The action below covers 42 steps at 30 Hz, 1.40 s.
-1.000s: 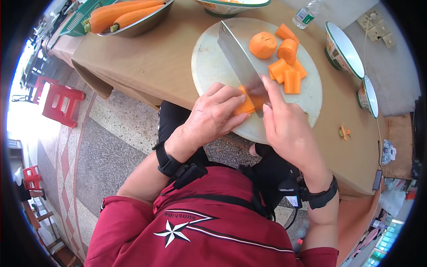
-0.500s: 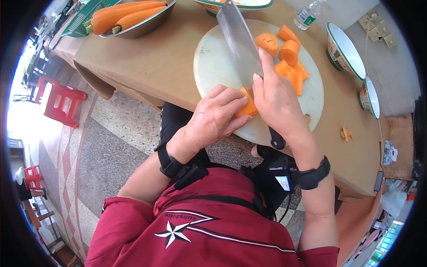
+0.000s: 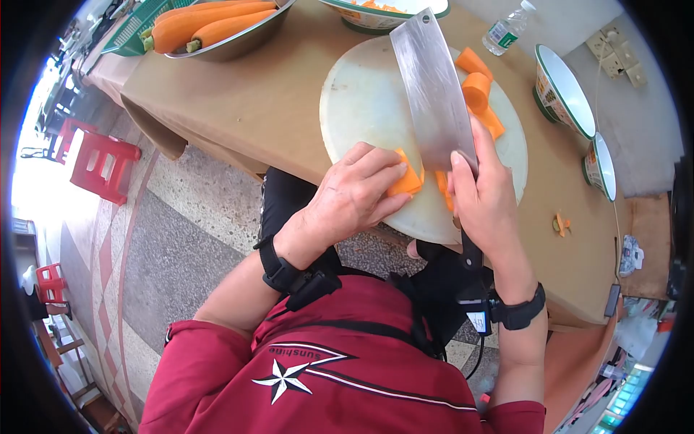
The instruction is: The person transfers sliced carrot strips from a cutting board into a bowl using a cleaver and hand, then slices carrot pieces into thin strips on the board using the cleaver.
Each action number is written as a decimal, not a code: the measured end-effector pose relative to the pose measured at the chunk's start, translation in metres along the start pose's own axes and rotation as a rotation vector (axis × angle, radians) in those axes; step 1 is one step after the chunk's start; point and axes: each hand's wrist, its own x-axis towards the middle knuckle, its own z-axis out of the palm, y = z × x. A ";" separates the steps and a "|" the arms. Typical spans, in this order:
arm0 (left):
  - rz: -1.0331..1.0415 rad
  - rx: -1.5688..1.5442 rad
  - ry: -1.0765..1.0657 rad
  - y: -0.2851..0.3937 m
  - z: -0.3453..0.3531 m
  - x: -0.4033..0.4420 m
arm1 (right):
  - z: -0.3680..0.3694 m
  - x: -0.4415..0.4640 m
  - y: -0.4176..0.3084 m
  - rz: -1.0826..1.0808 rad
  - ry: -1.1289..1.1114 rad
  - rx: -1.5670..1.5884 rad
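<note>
My left hand [image 3: 359,186] is closed on a carrot piece [image 3: 407,173] that rests on the round white cutting board [image 3: 354,94]. In my right hand [image 3: 483,195] is a cleaver [image 3: 437,94], gripped at the black handle with the thumb and forefinger on the blade's base. The broad blade sits right of the held piece, apart from it. A cut carrot slice [image 3: 443,189] lies between the two hands. Beyond the blade are more carrot chunks [image 3: 476,92], some partly hidden behind it.
A metal bowl [image 3: 246,40] of whole carrots stands at the back left beside a green basket [image 3: 137,32]. An enamel bowl [image 3: 383,18] with orange bits is behind the board. At the right are a water bottle [image 3: 508,29], two bowls [image 3: 564,87] and peel scraps [image 3: 561,224].
My right hand and the cleaver have moved right, away from the held carrot piece. A cut slice now shows between the hands. The left hand has stayed nearly in place.
</note>
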 end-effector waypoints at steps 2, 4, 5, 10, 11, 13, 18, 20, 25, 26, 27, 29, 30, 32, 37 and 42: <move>0.002 -0.001 0.002 0.000 0.000 -0.001 | -0.004 -0.010 -0.004 -0.021 -0.014 -0.020; -0.001 -0.007 0.004 0.000 0.001 -0.001 | -0.008 -0.018 -0.007 -0.042 -0.027 -0.038; -0.003 -0.007 0.004 0.000 0.000 -0.001 | -0.010 -0.022 -0.008 -0.055 -0.051 -0.059; -0.005 0.022 0.003 0.001 0.000 0.001 | -0.016 -0.031 -0.014 0.003 -0.124 -0.082; -0.005 0.022 0.003 0.001 0.000 0.000 | -0.014 -0.032 -0.012 -0.042 -0.097 -0.072; -0.009 0.011 -0.003 0.001 0.000 0.000 | -0.012 -0.033 -0.010 -0.086 -0.069 -0.062; -0.007 0.016 -0.008 0.001 -0.001 0.001 | -0.011 -0.033 -0.012 -0.064 -0.095 -0.048; -0.011 0.013 -0.012 0.002 -0.001 0.001 | -0.010 -0.034 -0.009 -0.068 -0.092 -0.051; -0.009 0.020 -0.004 0.002 -0.001 0.001 | -0.008 -0.033 -0.008 -0.086 -0.087 -0.070; -0.008 0.020 -0.004 0.001 -0.001 0.001 | -0.009 -0.033 -0.011 -0.069 -0.100 -0.077; -0.008 0.017 -0.005 0.001 -0.001 0.001 | -0.009 -0.033 -0.013 -0.052 -0.114 -0.084; -0.009 0.014 -0.006 0.001 0.000 0.000 | -0.008 -0.033 -0.012 -0.055 -0.106 -0.101; -0.006 0.014 0.000 0.001 0.000 0.000 | -0.007 -0.033 -0.012 -0.058 -0.099 -0.118; -0.003 0.013 0.005 0.001 0.001 0.000 | -0.005 -0.034 -0.013 -0.073 -0.088 -0.124; -0.002 0.013 0.024 0.002 0.001 0.000 | -0.001 -0.032 -0.016 -0.141 -0.070 -0.170; -0.005 0.008 0.021 0.001 0.001 0.000 | -0.001 -0.022 -0.024 -0.097 -0.146 -0.225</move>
